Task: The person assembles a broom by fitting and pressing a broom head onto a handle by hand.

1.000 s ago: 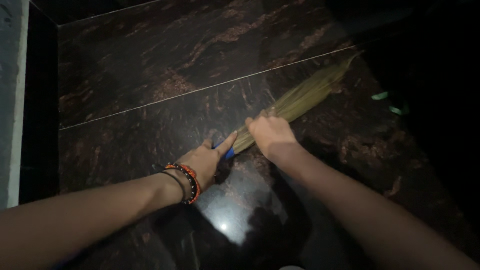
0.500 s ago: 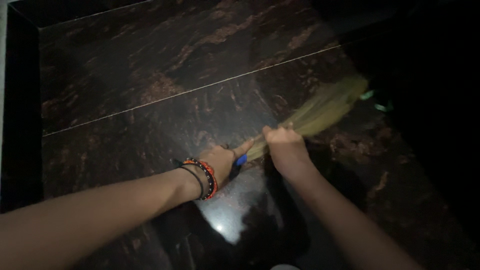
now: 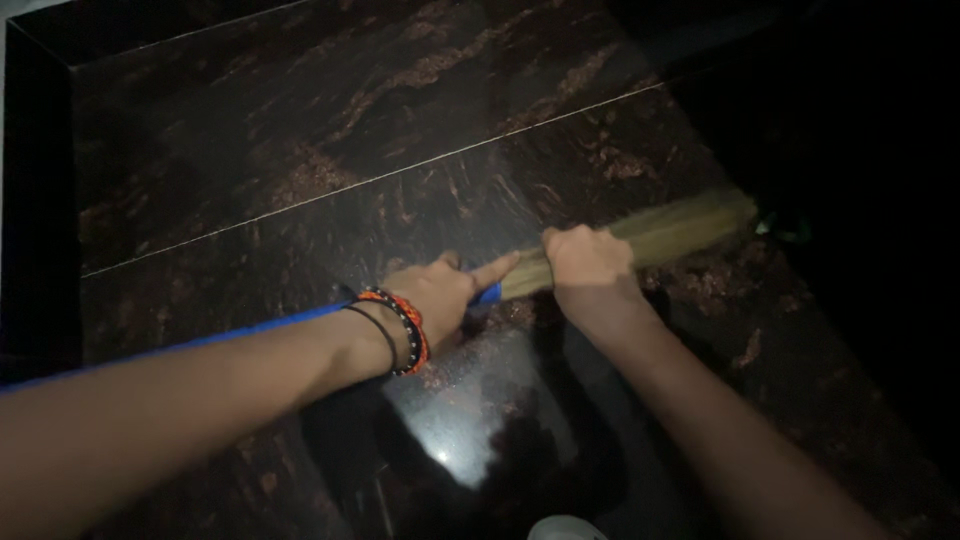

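Note:
A grass broom [image 3: 670,228] with pale straw bristles and a blue handle lies low over a dark brown marble floor [image 3: 330,130]. My left hand [image 3: 445,295], with orange and black bracelets on its wrist, grips the blue handle with the forefinger stretched along it. My right hand [image 3: 590,265] is closed around the bound neck of the bristles, just right of the left hand. The bristle tips fan out toward the right, blurred.
A thin pale joint line [image 3: 400,172] crosses the polished floor slabs. A bright light spot [image 3: 440,455] reflects on the floor near me. A small green object [image 3: 785,228] lies by the bristle tips at the dark right side. A black border strip [image 3: 40,200] runs along the left.
The broom has swung from pointing up-right to lying nearly level, with the bristles sweeping down and to the right. Both hands have kept their grip and moved right.

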